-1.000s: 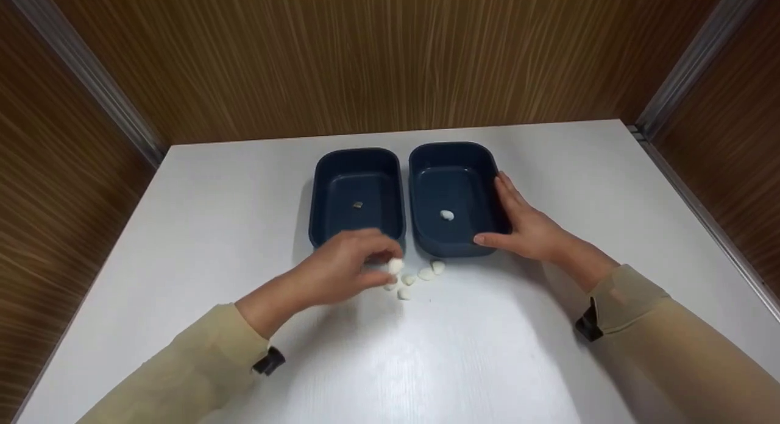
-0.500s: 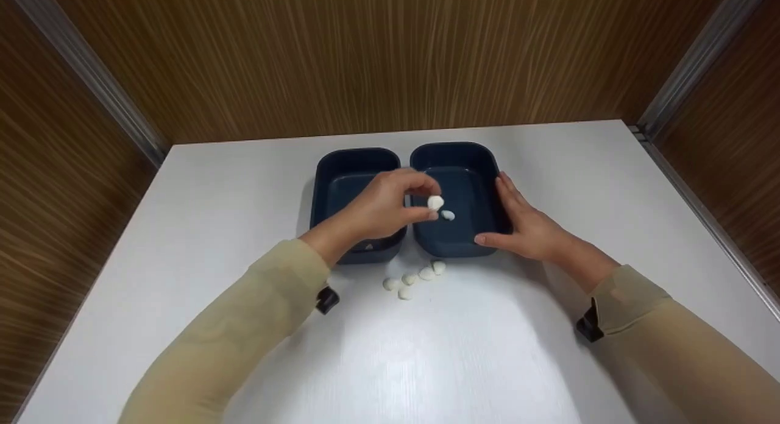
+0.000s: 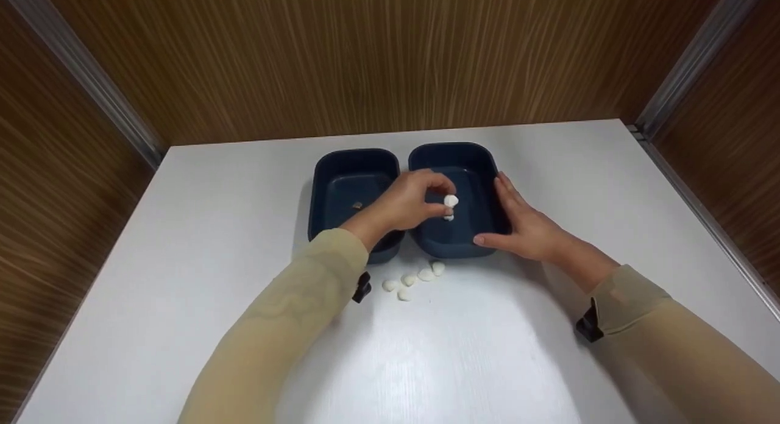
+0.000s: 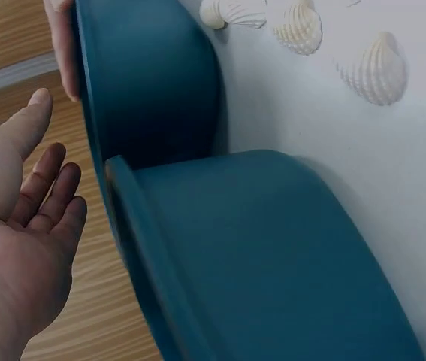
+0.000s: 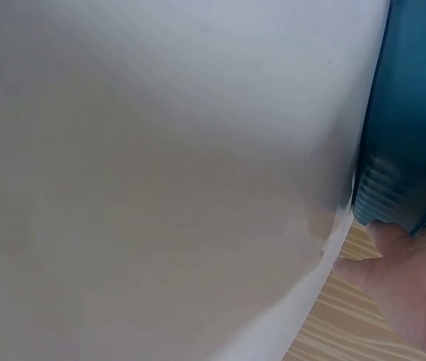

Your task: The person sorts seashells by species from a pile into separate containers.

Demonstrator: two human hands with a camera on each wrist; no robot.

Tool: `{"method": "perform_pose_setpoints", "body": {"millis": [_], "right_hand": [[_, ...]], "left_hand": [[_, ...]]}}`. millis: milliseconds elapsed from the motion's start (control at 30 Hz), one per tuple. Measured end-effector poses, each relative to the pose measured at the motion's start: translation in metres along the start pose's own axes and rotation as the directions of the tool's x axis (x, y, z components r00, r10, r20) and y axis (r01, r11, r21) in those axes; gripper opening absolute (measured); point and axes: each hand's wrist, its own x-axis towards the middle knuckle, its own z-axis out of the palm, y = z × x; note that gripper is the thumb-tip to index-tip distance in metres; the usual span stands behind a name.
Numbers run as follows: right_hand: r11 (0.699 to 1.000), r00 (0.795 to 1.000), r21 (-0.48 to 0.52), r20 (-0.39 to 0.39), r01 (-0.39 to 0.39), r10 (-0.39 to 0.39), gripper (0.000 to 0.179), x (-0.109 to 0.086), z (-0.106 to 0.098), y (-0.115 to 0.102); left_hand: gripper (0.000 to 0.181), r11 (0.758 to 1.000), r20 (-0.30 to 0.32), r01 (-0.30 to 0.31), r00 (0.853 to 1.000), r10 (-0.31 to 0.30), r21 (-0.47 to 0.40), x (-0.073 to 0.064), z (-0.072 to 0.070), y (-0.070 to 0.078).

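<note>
My left hand [image 3: 413, 200] hovers over the right dark-blue bin [image 3: 454, 250], pinching a white seashell [image 3: 451, 200] between thumb and fingertips. Just below it, another pale shell [image 3: 449, 218] lies on that bin's floor, partly covered by the thumb. In the left wrist view the pinched shell is hidden. My right hand [image 3: 527, 226] rests against the right bin's outer side, its fingers straight along the wall and the thumb at the front corner. Several ribbed white seashells [image 4: 378, 71] lie loose on the table before the bins.
Close beside the right bin stands a matching left bin [image 3: 323, 168], with a small brown piece [image 3: 358, 205] inside. Both are on a white table [image 3: 231, 198]. A wood-grain panel [image 3: 390, 58] rises behind the table, with others at both sides.
My left hand has carried the white seashell from the loose shells in front, up and rightward over the right bin. My right hand has stayed at the bin's side.
</note>
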Motion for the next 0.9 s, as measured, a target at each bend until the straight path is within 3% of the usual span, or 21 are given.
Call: {"method": "perform_pose_setpoints", "body": {"millis": [433,900], "right_hand": [[1.0,1.0,0.0,0.004,0.005,-0.005,0.12,-0.001,-0.002,0.0],[1.0,1.0,0.006,-0.012,0.025,-0.025,0.12,-0.002,-0.003,-0.001]], "left_hand": [[0.033,0.989,0.055,-0.047,0.998,0.04,0.139,0.01,0.016,-0.007],[0.039,0.985,0.02,-0.016,1.0,0.012,0.175,0.011,0.016,-0.003]]}}
